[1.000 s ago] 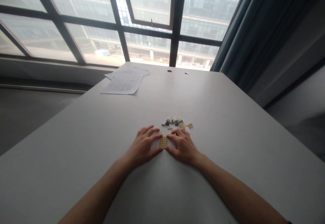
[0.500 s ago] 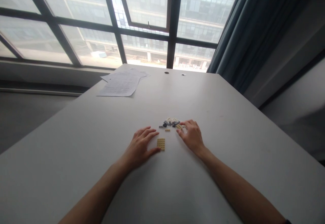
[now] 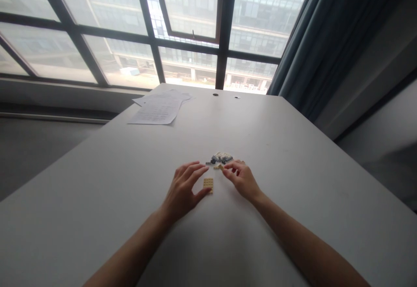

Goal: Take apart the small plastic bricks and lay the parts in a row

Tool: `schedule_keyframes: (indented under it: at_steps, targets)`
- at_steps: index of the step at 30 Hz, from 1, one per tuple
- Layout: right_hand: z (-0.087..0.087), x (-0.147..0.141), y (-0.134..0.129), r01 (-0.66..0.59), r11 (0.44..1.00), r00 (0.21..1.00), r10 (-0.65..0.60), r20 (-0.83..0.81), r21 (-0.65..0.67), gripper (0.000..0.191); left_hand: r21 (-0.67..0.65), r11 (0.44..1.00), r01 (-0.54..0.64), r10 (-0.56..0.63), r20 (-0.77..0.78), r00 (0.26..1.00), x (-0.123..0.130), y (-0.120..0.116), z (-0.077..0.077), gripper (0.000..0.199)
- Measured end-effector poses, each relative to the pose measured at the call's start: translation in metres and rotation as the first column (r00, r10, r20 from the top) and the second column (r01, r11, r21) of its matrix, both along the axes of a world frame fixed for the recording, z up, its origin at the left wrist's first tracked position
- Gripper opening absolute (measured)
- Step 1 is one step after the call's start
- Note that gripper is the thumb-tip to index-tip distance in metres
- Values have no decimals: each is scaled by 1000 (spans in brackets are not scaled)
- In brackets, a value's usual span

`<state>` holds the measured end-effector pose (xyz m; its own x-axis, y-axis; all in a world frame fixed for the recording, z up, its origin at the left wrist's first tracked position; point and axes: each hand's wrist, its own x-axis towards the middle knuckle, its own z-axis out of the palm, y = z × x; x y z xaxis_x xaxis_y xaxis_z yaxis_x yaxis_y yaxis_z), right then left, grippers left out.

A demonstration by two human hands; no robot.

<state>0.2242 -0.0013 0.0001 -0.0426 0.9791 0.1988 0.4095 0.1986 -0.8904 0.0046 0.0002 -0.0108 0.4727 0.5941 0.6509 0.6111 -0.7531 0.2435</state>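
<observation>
A tan studded toy brick plate (image 3: 207,184) lies flat on the table. My left hand (image 3: 184,188) rests beside it, fingers stretched out and apart, with the thumb over the plate's near edge. My right hand (image 3: 243,180) pinches a small tan building brick (image 3: 221,167) between thumb and fingertips, partly hidden by them. Just left of that pinch lies another small tan piece (image 3: 216,168). Right behind the fingertips is a little pile of white and grey bricks (image 3: 222,156), its right side partly covered by my right hand.
The white table (image 3: 107,200) reaches to a big window. Printed papers (image 3: 158,109) lie at its far left edge. Two small round holes, one of them a dark cable hole (image 3: 215,94), are at the far end. A dark curtain (image 3: 302,48) hangs at the right.
My right hand has moved a little left, its fingers drawing together on a tan piece beside the small tan one. My left hand has barely shifted, thumb still at the plate.
</observation>
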Motion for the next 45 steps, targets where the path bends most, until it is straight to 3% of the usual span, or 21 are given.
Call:
schedule_keyframes:
  at_steps: [2,4,6,8,14,17,23,28,31,36,40,45]
  targets:
    - [4,-11,-9,-193,968,948,142,-285,-161,23,32,999,8,-9,32,999,5,-5,4,51]
    - [7,-21,-16,-364,894,840,194,-507,-260,28,44,999,18,-21,58,998,8,-8,7,50]
    - [9,-28,-21,-461,834,753,186,-631,-304,31,49,999,23,-27,84,996,10,-11,10,45]
    - [11,-31,-23,-492,807,717,163,-678,-326,32,54,998,20,-25,100,995,11,-11,12,40]
    - [8,-33,-25,-305,904,821,91,-564,-299,23,88,996,0,-8,88,996,10,-12,12,36]
    - [4,-39,-26,-246,934,818,56,-573,-259,26,134,991,-6,-5,76,997,10,-12,10,36]
    - [-4,-47,-28,-132,964,842,-14,-540,-231,27,129,992,10,-16,45,999,12,-15,8,38]
    - [-3,-46,-29,-161,961,835,11,-550,-224,30,77,996,46,-48,27,998,8,-12,12,36]
    - [0,-35,-21,-79,979,871,-24,-490,-189,28,11,1000,-17,17,52,999,-8,0,13,30]
    - [6,11,7,207,977,920,-214,-329,-56,28,-154,987,-42,54,78,995,-29,13,6,19]
    - [3,54,17,331,943,942,-328,-71,45,27,-186,982,37,-33,24,999,-12,3,6,14]
    - [-12,77,21,296,954,892,-296,341,53,21,-232,967,108,-135,-103,985,27,-5,14,21]
